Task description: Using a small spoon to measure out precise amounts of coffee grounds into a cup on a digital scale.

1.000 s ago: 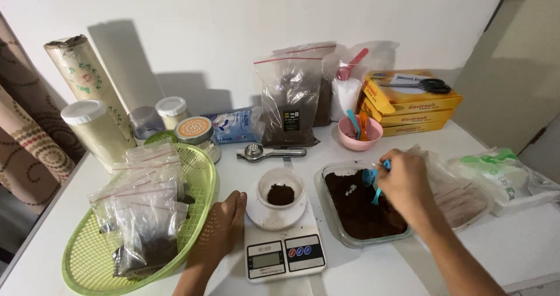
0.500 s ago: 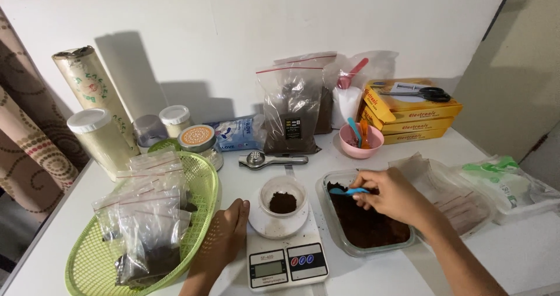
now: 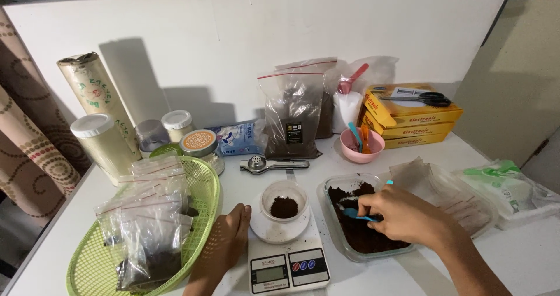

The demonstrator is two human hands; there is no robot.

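My right hand (image 3: 402, 217) pinches a light, stiff blue spoon (image 3: 359, 215) by its handle, bowl in loose dark powder (image 3: 367, 237), probably spill-prone, in the glass dish (image 3: 330, 186). Left hand (image 3: 224, 243) flat, open on the worktop (image 3: 245, 185).

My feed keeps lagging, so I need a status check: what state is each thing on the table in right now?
right hand: shut on blue spoon, scooping in the container
left hand: open, flat beside the scale
glass container: open, holds dark powder
white cup: on the scale, some powder inside
scale: display too small to tell
green basket: holds filled zip bags
big powder bag: upright, sealed
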